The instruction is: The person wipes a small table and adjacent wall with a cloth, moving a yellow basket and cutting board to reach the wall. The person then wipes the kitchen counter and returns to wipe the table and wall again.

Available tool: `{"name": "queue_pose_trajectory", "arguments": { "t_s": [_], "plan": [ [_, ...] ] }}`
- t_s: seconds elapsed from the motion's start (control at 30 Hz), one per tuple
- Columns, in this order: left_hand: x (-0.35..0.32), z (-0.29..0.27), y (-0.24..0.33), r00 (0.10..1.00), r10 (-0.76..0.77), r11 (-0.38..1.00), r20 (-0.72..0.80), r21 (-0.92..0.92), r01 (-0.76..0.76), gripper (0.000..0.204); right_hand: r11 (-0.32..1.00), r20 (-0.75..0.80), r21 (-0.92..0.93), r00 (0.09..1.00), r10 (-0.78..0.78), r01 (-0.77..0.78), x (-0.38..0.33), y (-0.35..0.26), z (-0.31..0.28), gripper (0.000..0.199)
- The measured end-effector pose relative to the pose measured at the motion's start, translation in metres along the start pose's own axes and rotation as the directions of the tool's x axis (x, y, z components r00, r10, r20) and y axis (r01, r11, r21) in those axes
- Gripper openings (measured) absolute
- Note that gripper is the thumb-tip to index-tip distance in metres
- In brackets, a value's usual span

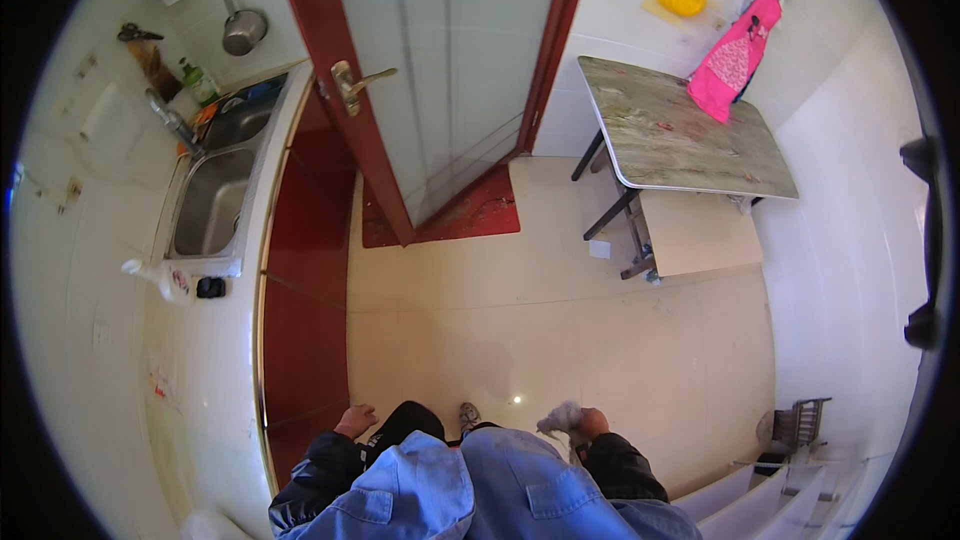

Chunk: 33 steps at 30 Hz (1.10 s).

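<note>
The right hand (592,424) closes its grip on a crumpled grey-white cloth (561,417), held low above the beige tiled floor (560,320). The left hand (354,420) hangs loosely curled and empty beside the red cabinet front (300,330) under the white tabletop (205,380).

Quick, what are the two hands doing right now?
Left hand: holding nothing, fingers curled, beside the red cabinet front.
Right hand: closed on a crumpled grey-white cloth.
</note>
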<state>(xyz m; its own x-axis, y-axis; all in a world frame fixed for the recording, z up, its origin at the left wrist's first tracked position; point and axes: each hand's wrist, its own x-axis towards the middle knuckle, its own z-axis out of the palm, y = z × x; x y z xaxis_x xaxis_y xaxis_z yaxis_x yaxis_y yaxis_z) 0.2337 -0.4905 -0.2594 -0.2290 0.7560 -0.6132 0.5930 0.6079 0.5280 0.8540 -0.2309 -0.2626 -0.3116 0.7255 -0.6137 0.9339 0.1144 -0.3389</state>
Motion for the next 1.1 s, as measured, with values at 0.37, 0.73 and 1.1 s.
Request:
{"name": "queue_pose_trajectory", "arguments": {
  "t_s": [0.37,0.73,1.1],
  "plan": [
    [0.149,-0.061,0.038,0.966,0.121,0.967,0.228,0.193,-0.167,0.037,0.946,0.036,0.133,0.955,0.294,-0.296,-0.014,-0.005,0.008,0.047],
    [0.342,-0.136,0.165,0.952,0.192,0.952,0.238,0.19,-0.239,0.043,0.951,-0.484,0.181,0.819,0.307,-0.249,0.128,-0.073,-0.229,0.046],
    [0.421,-0.145,0.279,0.938,0.14,0.909,0.318,0.334,-0.25,0.044,0.936,-0.779,-0.312,0.519,-0.351,0.165,0.322,-0.141,-0.487,0.045]
  ]
}}
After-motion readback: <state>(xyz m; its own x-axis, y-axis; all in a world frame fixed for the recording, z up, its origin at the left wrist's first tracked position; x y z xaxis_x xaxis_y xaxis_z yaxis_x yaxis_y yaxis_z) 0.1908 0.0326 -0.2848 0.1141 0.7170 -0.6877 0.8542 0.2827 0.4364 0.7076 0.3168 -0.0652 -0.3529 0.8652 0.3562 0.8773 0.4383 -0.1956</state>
